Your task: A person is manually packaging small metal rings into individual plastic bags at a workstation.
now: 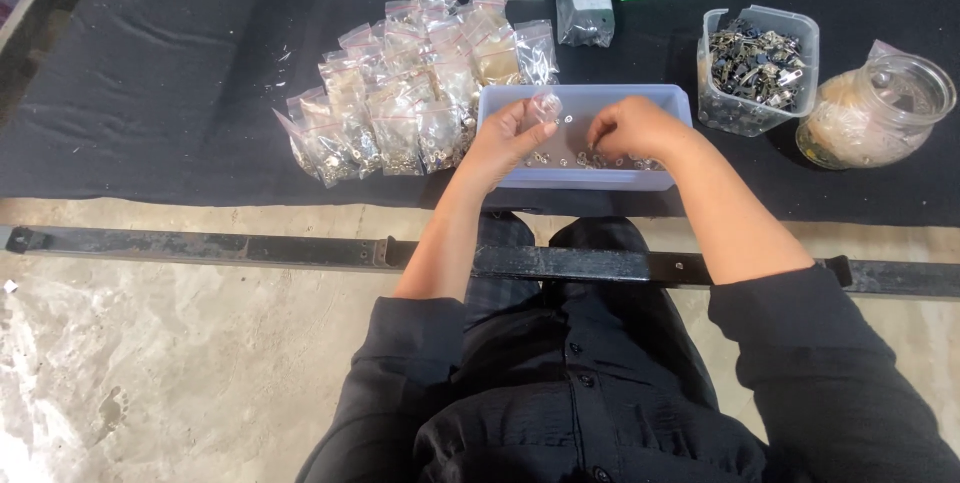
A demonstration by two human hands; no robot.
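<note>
Reaching into a shallow pale-blue tray [655,103] whose long axis runs left to right across the black-covered surface [180,93], the right hand [630,128] is curled with its fingertips pinched down among small metal rings [560,156] on the tray floor; whether it has one gripped I cannot tell. The left hand [505,138], at the tray's left end, pinches a small clear bag [546,105] upright, just beside a heap of filled bags [410,93].

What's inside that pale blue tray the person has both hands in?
The pale blue tray holds small silvery metal pieces scattered over its floor. The right hand covers some of them; the left hand holds a small clear bag above it.
</note>
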